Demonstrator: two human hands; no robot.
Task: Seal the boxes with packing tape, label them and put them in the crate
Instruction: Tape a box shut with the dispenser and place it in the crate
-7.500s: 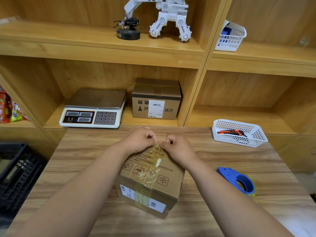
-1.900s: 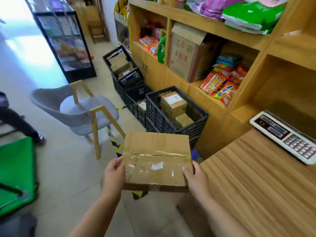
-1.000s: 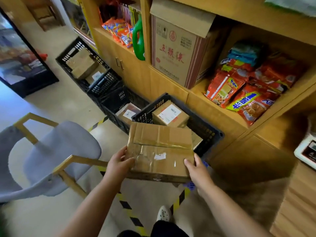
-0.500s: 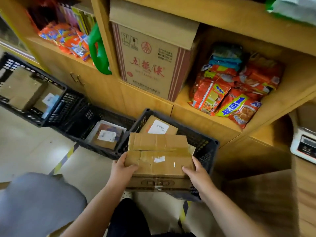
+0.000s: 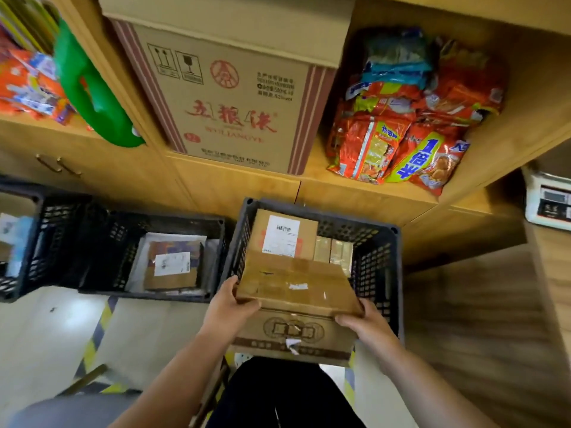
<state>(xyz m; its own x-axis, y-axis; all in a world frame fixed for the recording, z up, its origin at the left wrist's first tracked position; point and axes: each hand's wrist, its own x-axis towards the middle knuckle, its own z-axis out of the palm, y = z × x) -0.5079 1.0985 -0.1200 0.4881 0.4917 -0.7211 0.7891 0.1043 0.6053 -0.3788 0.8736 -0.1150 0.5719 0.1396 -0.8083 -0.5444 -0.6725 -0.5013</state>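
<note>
Black crate [image 5: 382,270] holds labelled box [image 5: 282,234], taped box [image 5: 296,287] above.

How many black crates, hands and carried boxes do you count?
Black crates: 3 (left crate, middle crate, right crate)
Hands: 2 (left hand, right hand)
Carried box: 1
Total: 6

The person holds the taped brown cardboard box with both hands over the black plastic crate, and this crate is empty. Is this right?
Not quite. In the head view the black plastic crate is not empty: a cardboard box with a white label already lies inside it. The rest holds: the left hand and the right hand grip the taped brown cardboard box over that crate.
</note>
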